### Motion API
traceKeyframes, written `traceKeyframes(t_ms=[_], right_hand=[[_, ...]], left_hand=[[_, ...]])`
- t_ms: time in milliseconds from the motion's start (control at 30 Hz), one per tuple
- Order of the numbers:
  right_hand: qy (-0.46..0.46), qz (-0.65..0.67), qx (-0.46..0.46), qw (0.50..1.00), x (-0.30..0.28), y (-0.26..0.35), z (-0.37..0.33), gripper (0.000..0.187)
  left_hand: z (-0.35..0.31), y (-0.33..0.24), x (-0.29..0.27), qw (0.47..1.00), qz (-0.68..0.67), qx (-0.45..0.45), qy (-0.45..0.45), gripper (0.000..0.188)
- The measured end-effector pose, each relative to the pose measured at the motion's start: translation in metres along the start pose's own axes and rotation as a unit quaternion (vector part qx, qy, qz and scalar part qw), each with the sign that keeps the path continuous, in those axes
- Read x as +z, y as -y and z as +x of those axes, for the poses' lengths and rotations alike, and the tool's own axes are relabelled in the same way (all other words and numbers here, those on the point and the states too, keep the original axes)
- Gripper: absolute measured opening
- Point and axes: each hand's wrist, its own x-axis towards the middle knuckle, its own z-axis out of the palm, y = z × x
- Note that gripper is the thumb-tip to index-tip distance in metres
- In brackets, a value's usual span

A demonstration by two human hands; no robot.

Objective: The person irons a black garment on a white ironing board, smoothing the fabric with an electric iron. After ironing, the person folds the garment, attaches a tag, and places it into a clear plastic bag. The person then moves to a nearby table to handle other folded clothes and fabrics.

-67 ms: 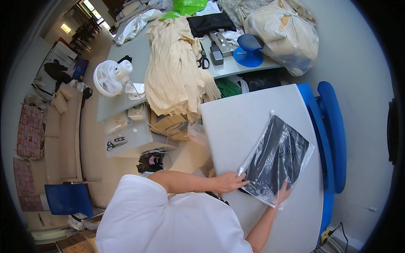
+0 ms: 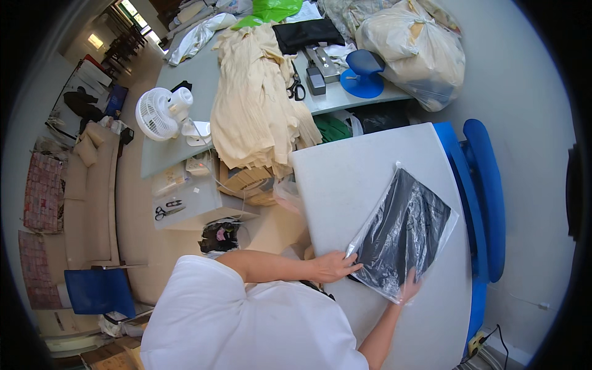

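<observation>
A clear plastic bag (image 2: 449, 227) with a folded black cloth (image 2: 394, 240) inside lies slantwise on the white padded board. Some dark marking shows on its upper right part. My left hand (image 2: 336, 266) is at the bag's lower left corner, thumb and fingers closed on the plastic edge. At the lower right end, my right hand (image 2: 409, 288) has its fingers stretched out along the black cloth. Plastic seems to overlap these fingers, so the hand looks partly inside the bag's end. A bit of dark material shows below the left fingertips.
The white board (image 2: 345, 172) has a blue edge, with a blue padded piece (image 2: 484, 197) to its right. Beyond stands a table with cream ribbed fabric (image 2: 253, 98), a white fan (image 2: 157, 114), black scissors (image 2: 297, 89), a blue stand (image 2: 364, 74) and a stuffed bag (image 2: 413, 52).
My right hand has shifted slightly left and up over the cloth. The plastic's creases have changed a little, while my left hand stays at its corner.
</observation>
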Motion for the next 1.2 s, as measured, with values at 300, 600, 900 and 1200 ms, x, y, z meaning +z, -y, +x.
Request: traceKeyframes(t_ms=[300,600,900,1200], right_hand=[[0.096,-0.099,-0.003,0.99,-0.047,-0.028,-0.093,0.062],[0.014,-0.11,-0.026,0.993,-0.033,-0.061,-0.094,0.046],[0.006,-0.11,-0.074,0.991,-0.012,-0.054,-0.048,0.039],[0.164,0.067,0.032,0.984,-0.008,0.003,-0.059,0.014]], left_hand=[[-0.017,-0.011,0.001,0.998,0.021,0.059,0.03,0.045],[-0.019,-0.025,-0.011,0.998,-0.039,0.033,0.038,0.06],[0.007,0.009,0.024,0.997,0.023,0.059,-0.046,0.048],[0.036,0.051,0.01,0.995,0.05,-0.006,-0.09,0.043]])
